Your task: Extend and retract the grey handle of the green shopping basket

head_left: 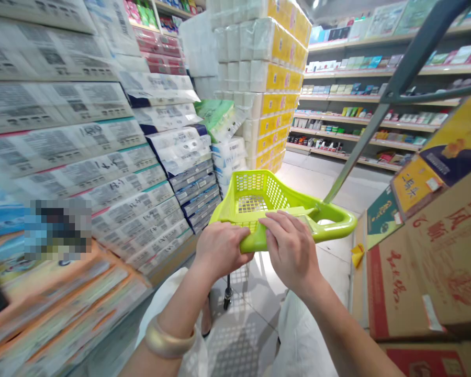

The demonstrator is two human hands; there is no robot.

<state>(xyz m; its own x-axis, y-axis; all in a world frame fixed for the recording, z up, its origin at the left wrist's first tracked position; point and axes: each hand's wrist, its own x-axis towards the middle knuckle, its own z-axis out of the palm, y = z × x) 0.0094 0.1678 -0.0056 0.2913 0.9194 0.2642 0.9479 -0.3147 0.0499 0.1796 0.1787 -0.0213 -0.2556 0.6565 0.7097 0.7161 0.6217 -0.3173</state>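
A lime-green shopping cart [275,195] with perforated walls stands right in front of me, with nothing visible inside. My left hand [223,246] is wrapped round the near handle bar, a gold bangle [168,339] on its wrist. Close beside it, my right hand [290,243] lies over the same bar with its fingers curled on top. A small caster wheel [228,299] shows below the cart. From the cart's right side a grey pole [357,154] slants up to a dark grey handle [419,57].
Stacked wrapped paper packs [55,104] line my left. Ahead rises a tall pile of yellow and white tissue packs [275,78], with a green pack [215,119] beside it. Cardboard cartons [419,277] stand at my right. Stocked shelves [361,99] run along the back, beyond pale tiled floor [317,170].
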